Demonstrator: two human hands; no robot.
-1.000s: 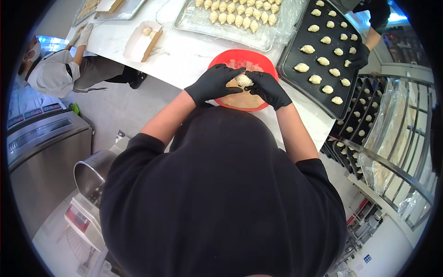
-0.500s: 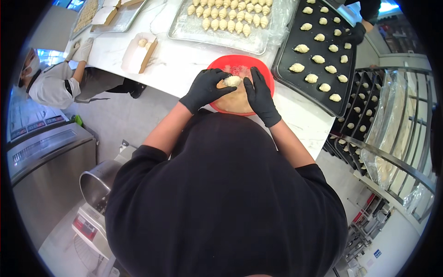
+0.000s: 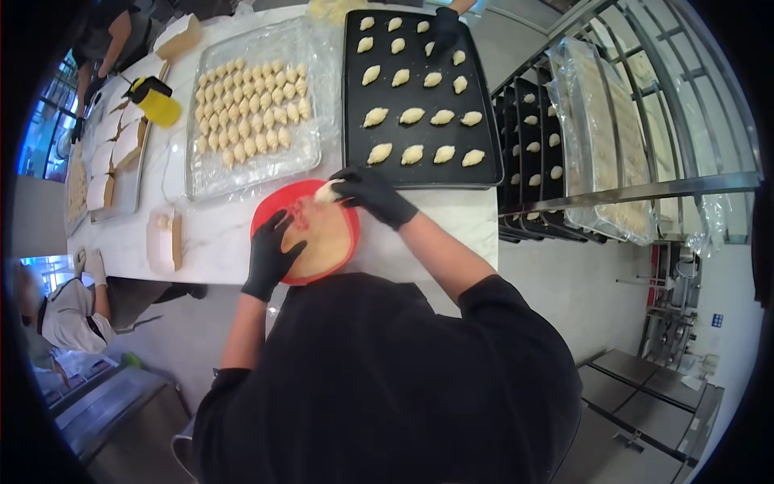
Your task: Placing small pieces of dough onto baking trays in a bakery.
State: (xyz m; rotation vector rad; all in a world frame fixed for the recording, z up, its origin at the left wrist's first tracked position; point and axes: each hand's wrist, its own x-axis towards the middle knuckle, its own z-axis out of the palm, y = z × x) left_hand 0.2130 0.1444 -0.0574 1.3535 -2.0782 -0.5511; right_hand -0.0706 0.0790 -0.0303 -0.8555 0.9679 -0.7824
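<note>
In front of me on the counter stands a red bowl (image 3: 278,198) partly filled with a tan, grainy topping (image 3: 322,242). My right hand (image 3: 375,198), in a black glove, grips a small unbaked croissant (image 3: 327,192) over the bowl's far right rim. Over the left side of the bowl, my left hand (image 3: 274,254), also black-gloved, has its fingers spread and nothing in them. Just beyond my right hand lies a black baking tray (image 3: 419,173) with spaced rows of coated croissants (image 3: 412,154).
Left of it, a plastic-lined metal tray (image 3: 302,165) holds close rows of plain croissants (image 3: 250,105). A paper box (image 3: 164,242) and a yellow spray bottle (image 3: 157,105) stand farther left. Another person's gloved hand (image 3: 446,32) reaches over the black tray. A tray rack (image 3: 645,198) stands at right.
The croissant has passed from my left hand to my right, which has moved toward the black tray. My left fingers have spread. The view has turned toward the right.
</note>
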